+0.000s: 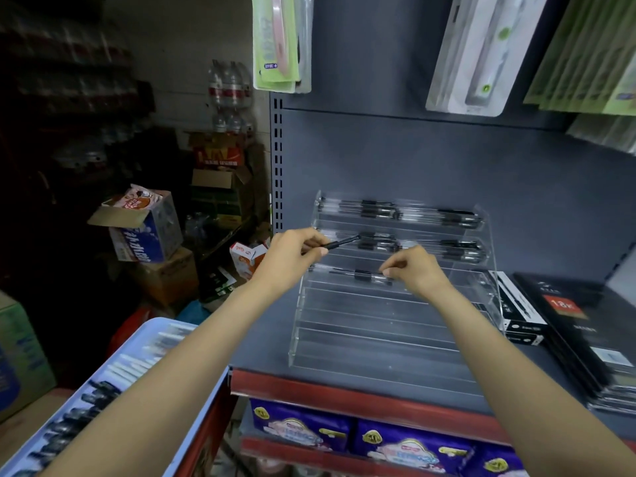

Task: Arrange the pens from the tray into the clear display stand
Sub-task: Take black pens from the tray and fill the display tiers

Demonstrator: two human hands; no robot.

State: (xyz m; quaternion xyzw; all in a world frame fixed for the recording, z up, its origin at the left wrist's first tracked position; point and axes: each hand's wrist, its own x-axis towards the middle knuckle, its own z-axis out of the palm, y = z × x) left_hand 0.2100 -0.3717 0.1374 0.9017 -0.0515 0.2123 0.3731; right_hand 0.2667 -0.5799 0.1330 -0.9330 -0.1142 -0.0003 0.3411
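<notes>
The grey shelf (447, 166) fills the right half of the frame, and the clear display stand (389, 325) is set on it at centre right, its stepped tiers rising toward the back panel. The top two tiers are seen to be filled with dark pens, while the lower tiers are bare. At lower left the blue tray (192, 401) is seen, with rows of pens (86, 404) left in it, so the task is judged to be well short of done.

The third tier is being filled. The left hand (292, 256), at centre frame, is curled round a black pen (339, 241), which is held slanted just above the second tier. The right hand (414, 270) is placed at the third tier, fingertips pinched on the end of a pen lying there (358, 274).

For the next move, it is judged that the lying pen must be settled level and released, and the held pen lowered into the same tier beside it.
</notes>
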